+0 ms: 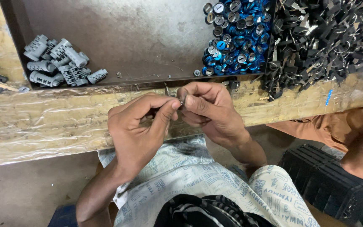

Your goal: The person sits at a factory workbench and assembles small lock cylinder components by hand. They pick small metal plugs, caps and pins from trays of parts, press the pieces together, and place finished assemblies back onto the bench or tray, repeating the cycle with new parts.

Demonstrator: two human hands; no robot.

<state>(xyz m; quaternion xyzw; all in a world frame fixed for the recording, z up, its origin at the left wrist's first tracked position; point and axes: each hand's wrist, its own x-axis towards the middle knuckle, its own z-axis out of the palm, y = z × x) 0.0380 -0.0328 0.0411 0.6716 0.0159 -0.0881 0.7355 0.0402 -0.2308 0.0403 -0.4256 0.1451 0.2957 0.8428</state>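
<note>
Here, the left hand (137,126) and the right hand (209,107) meet fingertip to fingertip just above the wooden bench edge (64,122), both pinching one small metal part (180,101) between them, its thin end poking up toward the tray (127,42).

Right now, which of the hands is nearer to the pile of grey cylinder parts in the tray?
The left hand. It sits below and to the right of the grey cylinder parts, across the tray's front edge. The right hand is farther right, closer to the blue caps.
</note>
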